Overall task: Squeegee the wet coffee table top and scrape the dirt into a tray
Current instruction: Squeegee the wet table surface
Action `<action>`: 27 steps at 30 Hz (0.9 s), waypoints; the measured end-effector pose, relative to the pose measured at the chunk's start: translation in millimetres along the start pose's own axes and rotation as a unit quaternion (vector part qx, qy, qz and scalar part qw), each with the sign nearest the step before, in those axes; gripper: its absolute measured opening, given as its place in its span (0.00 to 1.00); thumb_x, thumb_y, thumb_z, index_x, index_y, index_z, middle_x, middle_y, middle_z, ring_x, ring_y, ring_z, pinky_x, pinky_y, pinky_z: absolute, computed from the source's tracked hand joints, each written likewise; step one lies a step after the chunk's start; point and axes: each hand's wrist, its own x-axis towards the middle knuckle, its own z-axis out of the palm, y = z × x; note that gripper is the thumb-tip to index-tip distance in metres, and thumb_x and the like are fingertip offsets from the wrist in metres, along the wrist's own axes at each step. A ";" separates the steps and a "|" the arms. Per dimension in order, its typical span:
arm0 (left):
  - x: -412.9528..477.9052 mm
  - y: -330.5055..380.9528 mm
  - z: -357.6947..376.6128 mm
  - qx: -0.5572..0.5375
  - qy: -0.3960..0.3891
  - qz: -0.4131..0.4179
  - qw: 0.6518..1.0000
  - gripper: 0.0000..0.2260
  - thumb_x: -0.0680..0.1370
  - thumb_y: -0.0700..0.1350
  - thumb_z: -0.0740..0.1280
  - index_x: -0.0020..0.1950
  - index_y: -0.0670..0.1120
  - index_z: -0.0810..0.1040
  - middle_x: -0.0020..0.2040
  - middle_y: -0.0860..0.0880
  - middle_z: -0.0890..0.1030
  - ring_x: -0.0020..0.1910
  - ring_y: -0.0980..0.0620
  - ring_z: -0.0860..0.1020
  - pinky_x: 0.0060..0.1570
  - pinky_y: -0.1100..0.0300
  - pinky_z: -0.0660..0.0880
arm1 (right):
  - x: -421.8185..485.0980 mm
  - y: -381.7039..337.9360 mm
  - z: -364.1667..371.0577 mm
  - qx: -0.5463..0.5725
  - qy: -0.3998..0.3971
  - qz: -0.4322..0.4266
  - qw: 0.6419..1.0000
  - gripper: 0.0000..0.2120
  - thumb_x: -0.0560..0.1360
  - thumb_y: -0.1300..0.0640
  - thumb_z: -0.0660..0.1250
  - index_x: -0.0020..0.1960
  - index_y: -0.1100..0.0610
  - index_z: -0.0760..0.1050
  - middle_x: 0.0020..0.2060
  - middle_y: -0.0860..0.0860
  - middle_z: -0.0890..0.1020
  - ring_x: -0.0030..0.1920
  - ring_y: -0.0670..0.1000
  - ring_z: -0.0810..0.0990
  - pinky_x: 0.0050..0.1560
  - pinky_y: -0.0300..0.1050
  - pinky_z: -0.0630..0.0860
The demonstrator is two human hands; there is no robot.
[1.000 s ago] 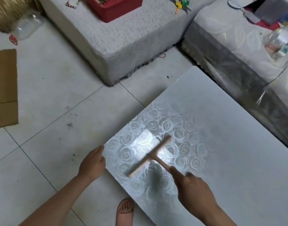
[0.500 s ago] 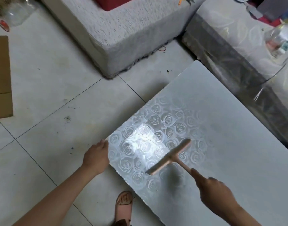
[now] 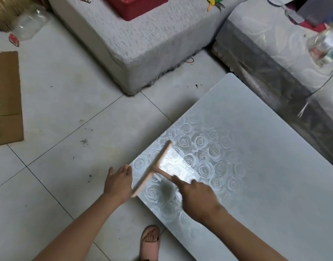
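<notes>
I'm seeing the right hand (image 3: 197,199) gripping the squeegee (image 3: 154,166), its blade lying along the coffee table top (image 3: 256,166) edge. The left hand (image 3: 117,183) is sitting at that edge, fingers straight.

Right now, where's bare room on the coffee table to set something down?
The coffee table is bare across its far right stretch, toward the sofa. Crowded at the near-left corner: left hand at the edge, squeegee, right hand on its handle.

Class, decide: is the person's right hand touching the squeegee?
Touching. The head view shows the right hand gripping the handle of the squeegee, index finger lying along it.
</notes>
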 end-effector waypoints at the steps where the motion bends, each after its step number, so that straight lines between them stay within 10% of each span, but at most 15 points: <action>1: -0.6 -0.9 0.9 0.000 0.007 0.003 1.000 0.29 0.80 0.44 0.57 0.77 0.41 0.48 0.79 0.45 0.52 0.77 0.52 0.53 0.74 0.47 0.47 | -13.0 12.6 6.5 0.002 -0.005 0.019 1.000 0.32 0.76 0.60 0.55 0.76 0.41 0.50 0.51 0.56 0.77 0.51 0.59 0.78 0.42 0.48 0.68; 11: -5.9 1.3 14.2 -0.233 0.150 -0.019 0.961 0.26 0.80 0.49 0.45 0.75 0.42 0.62 0.75 0.46 0.63 0.75 0.52 0.60 0.72 0.57 0.56 | -9.4 -8.8 -0.7 0.019 0.049 0.015 0.999 0.29 0.78 0.58 0.54 0.74 0.39 0.49 0.40 0.52 0.67 0.37 0.59 0.72 0.37 0.46 0.64; 19: 3.5 0.2 24.0 -0.325 0.236 -0.015 0.916 0.16 0.80 0.43 0.61 0.68 0.46 0.74 0.58 0.47 0.78 0.59 0.45 0.73 0.54 0.54 0.73 | 24.4 -36.0 16.4 0.033 0.075 -0.008 0.997 0.27 0.77 0.60 0.53 0.72 0.40 0.54 0.33 0.49 0.60 0.28 0.55 0.63 0.31 0.45 0.60; 27: -0.2 11.3 24.6 -0.357 0.327 0.010 0.875 0.20 0.70 0.33 0.73 0.59 0.47 0.82 0.45 0.49 0.83 0.43 0.44 0.80 0.38 0.56 0.78 | 17.2 -10.7 37.2 0.137 0.049 -0.025 0.989 0.24 0.81 0.56 0.51 0.73 0.37 0.52 0.43 0.53 0.72 0.41 0.59 0.74 0.43 0.48 0.73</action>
